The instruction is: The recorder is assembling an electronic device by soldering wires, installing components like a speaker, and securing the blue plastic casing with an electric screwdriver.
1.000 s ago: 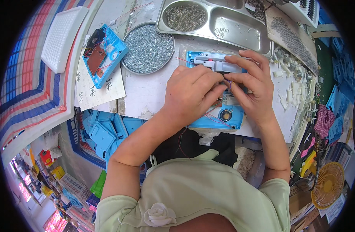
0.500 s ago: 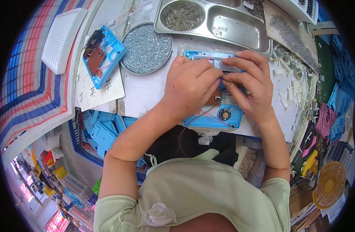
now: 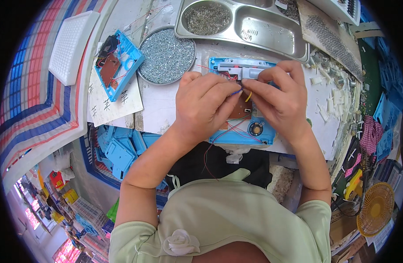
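Pinching blue wire: left hand | by yellow wire: right hand, grip unclear

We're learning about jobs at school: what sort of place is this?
Probably a workshop or factory where gadgets are put together. You can see an open blue case with a brown circuit board, a heap of little silver metal parts, and piled blue plastic shells.

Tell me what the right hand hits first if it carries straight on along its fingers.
The right hand would likely meet the left hand first, its fingertips lying just ahead to the left; the thin blue wire by them might touch sooner, depth being unclear.
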`<state>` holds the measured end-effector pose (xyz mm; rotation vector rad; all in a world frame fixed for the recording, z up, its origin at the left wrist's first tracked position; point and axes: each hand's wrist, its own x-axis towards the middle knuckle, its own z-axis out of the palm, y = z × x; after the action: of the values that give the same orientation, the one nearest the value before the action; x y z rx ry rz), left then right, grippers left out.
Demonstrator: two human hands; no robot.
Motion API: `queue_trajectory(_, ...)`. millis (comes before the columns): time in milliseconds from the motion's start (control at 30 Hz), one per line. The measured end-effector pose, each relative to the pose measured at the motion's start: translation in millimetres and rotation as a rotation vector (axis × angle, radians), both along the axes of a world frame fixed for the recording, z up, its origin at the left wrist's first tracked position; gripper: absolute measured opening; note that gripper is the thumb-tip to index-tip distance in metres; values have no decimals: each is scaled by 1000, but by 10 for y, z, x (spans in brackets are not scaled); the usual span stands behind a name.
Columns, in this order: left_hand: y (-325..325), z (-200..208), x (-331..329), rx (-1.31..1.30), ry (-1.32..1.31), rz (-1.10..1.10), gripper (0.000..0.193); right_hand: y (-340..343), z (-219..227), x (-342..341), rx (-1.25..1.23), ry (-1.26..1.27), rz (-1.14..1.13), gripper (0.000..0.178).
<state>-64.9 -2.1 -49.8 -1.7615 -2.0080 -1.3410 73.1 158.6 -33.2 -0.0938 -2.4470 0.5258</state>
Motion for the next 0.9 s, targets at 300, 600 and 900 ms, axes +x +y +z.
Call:
queue_trajectory(300, -100, -65, -54, -198, 35, 136, 14, 53, -77, 38, 8, -10, 10, 26)
queue_trajectory(600, 27, 206, 218, -13, -169, 162, 29, -4, -153, 219, -396, 45, -139, 17)
queue_trajectory(900, 272, 123, 319, -123, -371, -97, 30, 38, -217, 259, -642, 105, -124, 15)
